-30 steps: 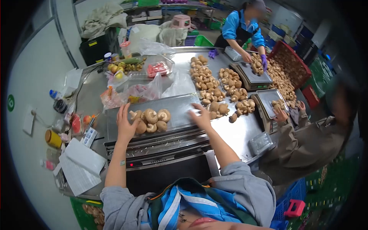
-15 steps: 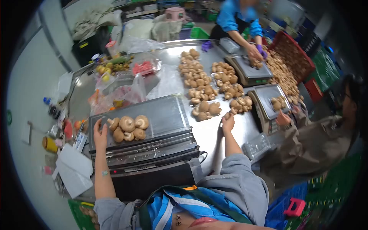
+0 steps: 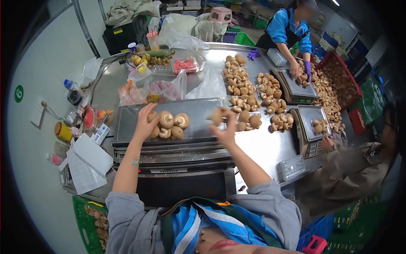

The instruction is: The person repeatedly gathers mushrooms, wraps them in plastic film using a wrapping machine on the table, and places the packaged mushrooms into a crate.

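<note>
A group of brown shiitake mushrooms (image 3: 168, 120) sits on the flat plate of a wrapping machine (image 3: 194, 111). My left hand (image 3: 146, 121) is at the group's left side, its fingers curled round the outermost mushroom. Right of the group, above the plate's right end, my right hand (image 3: 227, 127) grips a single mushroom (image 3: 216, 116), slightly blurred. Just beyond that hand lies a cluster of mushrooms (image 3: 249, 121) on the metal table.
Rows of mushroom portions (image 3: 239, 80) stretch away behind. Two scales (image 3: 314, 120) hold mushrooms at right, near two co-workers and a mushroom heap (image 3: 327, 91). Plastic bags (image 3: 169, 89) and fruit (image 3: 141, 63) lie behind the machine, papers (image 3: 89, 158) left, an empty plastic tray (image 3: 292, 168) right.
My right hand has come left from the table clusters to the machine with a mushroom in it. My left hand has closed in on the group's left mushroom. The whole view has shifted.
</note>
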Tool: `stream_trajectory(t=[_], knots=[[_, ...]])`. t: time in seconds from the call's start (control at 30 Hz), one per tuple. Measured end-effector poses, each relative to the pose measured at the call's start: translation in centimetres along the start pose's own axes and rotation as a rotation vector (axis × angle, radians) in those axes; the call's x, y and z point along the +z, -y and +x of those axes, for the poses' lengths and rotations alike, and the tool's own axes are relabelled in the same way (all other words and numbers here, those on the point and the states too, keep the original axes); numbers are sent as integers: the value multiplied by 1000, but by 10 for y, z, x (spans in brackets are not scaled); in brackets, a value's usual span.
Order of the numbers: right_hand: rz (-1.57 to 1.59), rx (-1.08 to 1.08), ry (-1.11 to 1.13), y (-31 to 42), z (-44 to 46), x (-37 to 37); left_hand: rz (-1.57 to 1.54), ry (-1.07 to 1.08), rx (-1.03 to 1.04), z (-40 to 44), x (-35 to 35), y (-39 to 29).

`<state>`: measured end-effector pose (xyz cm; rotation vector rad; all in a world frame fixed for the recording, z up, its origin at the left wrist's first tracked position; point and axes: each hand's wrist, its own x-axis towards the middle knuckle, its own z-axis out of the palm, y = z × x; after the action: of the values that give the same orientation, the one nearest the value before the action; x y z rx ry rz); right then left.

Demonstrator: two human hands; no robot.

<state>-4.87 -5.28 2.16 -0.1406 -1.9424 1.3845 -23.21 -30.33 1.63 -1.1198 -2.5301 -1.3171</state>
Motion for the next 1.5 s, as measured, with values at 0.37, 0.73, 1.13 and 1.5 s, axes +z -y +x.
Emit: stream_trajectory(t=[0.37,0.73,1.13,1.5], knots=[[-387,-176,303,21,-9,88,-49,-64,7,-18,-9,5],[-590,-73,639,19,-17,-30,369,402,453,-81,-138,27],[-872,-518,1043,23,-20,7,830,583,848,-72,-180,53],[-803,67,660,14,-10,55,758,485,934,-83,-160,62]])
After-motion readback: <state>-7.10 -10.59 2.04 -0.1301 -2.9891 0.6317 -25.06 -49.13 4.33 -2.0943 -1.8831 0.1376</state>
